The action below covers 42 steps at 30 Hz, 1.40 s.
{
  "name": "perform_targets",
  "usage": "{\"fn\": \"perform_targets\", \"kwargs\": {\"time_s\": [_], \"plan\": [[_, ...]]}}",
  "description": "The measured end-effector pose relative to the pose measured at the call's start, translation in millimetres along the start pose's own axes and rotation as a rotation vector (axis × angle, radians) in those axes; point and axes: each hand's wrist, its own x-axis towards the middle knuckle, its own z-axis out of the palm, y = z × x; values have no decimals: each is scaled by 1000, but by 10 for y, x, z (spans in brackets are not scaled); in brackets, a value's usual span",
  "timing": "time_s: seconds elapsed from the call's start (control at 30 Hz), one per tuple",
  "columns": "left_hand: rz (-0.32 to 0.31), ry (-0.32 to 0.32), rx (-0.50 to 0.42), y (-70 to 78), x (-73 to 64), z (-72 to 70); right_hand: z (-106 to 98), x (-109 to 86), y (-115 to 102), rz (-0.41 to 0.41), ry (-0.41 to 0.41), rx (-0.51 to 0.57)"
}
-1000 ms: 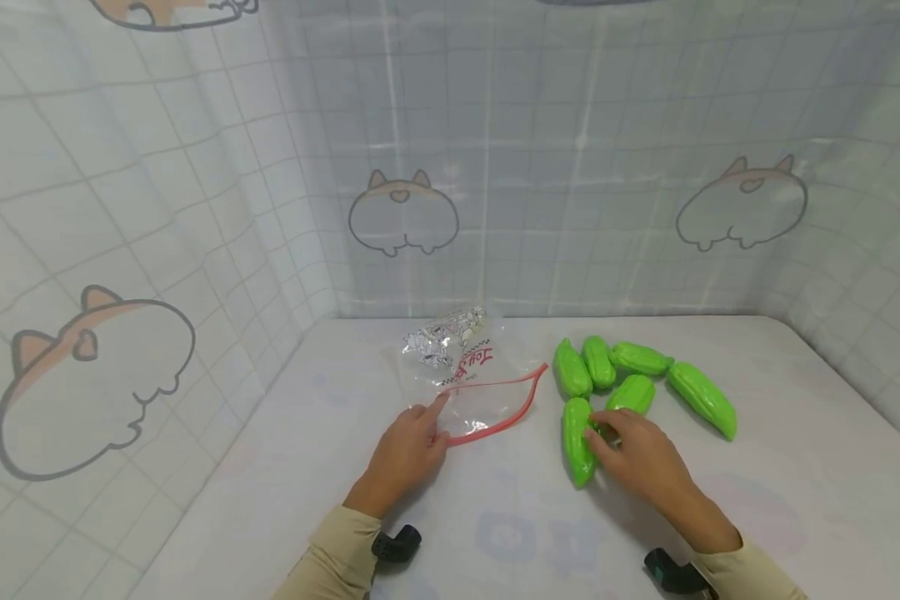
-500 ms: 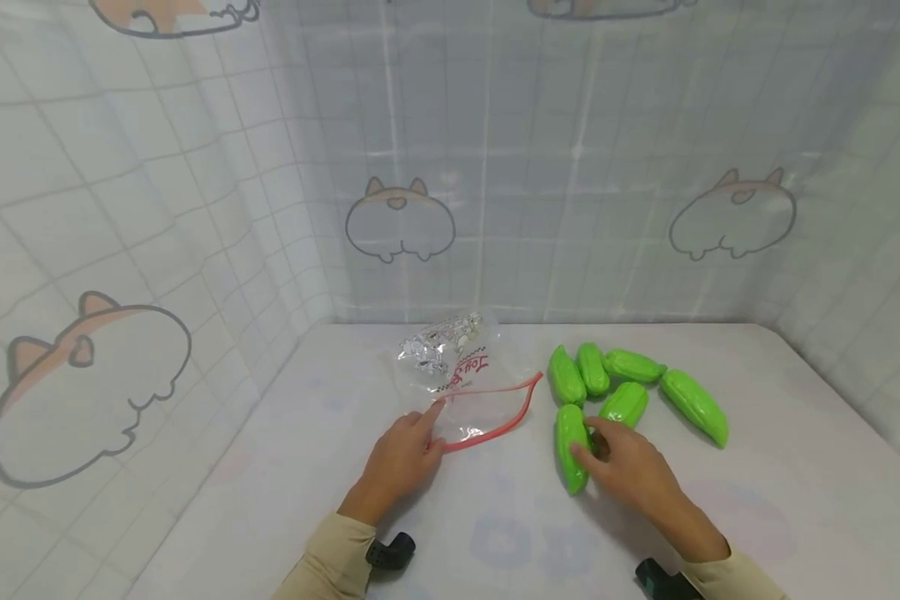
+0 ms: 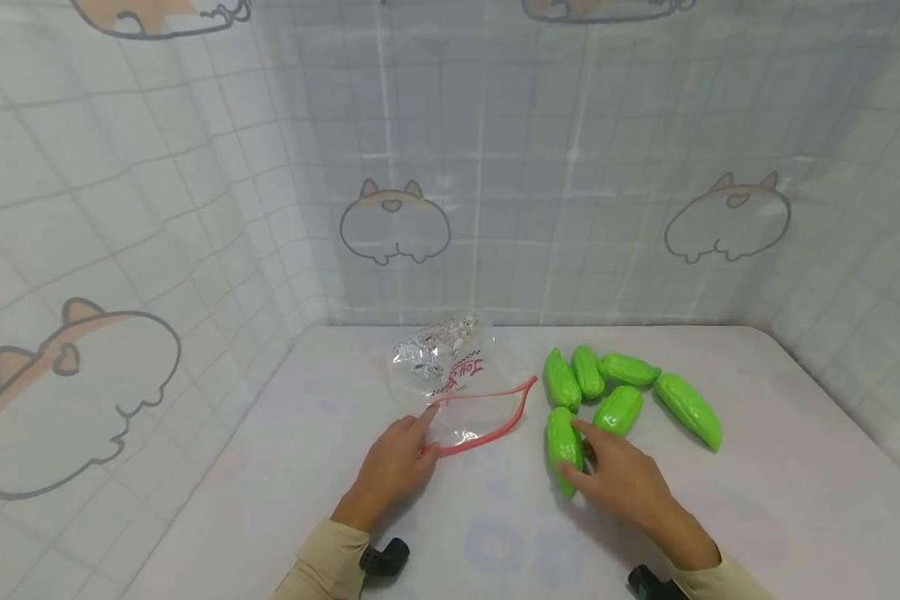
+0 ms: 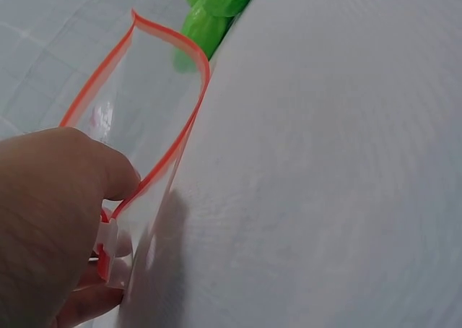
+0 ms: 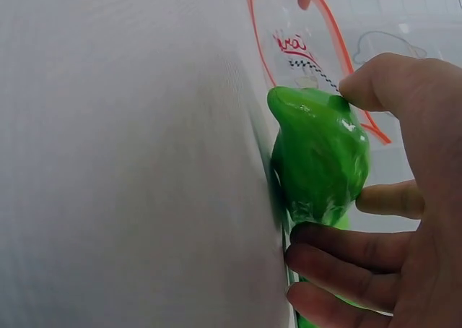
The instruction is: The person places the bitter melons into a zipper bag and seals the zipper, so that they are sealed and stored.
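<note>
A clear zip bag with a red zip edge [image 3: 487, 439] lies on the table, its mouth gaping toward the right. My left hand [image 3: 392, 464] pinches the left end of that mouth; in the left wrist view, thumb [image 4: 119, 173] and fingers hold the edge beside the slider [image 4: 106, 245]. To the right of the bag, my right hand [image 3: 624, 477] grips a glossy green elongated fruit-shaped piece [image 3: 558, 433]. The right wrist view shows the thumb [image 5: 372, 82] at one side of this green piece [image 5: 321, 147] and fingers around the other, close to the table.
Several similar green pieces lie just beyond, one at the upper left [image 3: 562, 379], another at the far right [image 3: 688, 410]. Behind stands a grid-patterned curtain [image 3: 525, 242] with cartoon drawings. A printed white cloth [image 3: 270, 500] covers the table.
My right thumb and fingers have come round the near green piece, which has barely shifted. My left hand keeps hold of the bag edge. The whole view has tilted slightly.
</note>
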Motion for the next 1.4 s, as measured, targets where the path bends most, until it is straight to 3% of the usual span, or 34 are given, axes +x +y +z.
{"fn": "perform_targets", "kwargs": {"time_s": [0.83, 1.4], "plan": [[10, 41, -24, -56, -31, 49, 91, -36, 17, -52, 53, 38], [41, 54, -69, -109, -37, 67, 72, -14, -7, -30, 47, 13]]}}
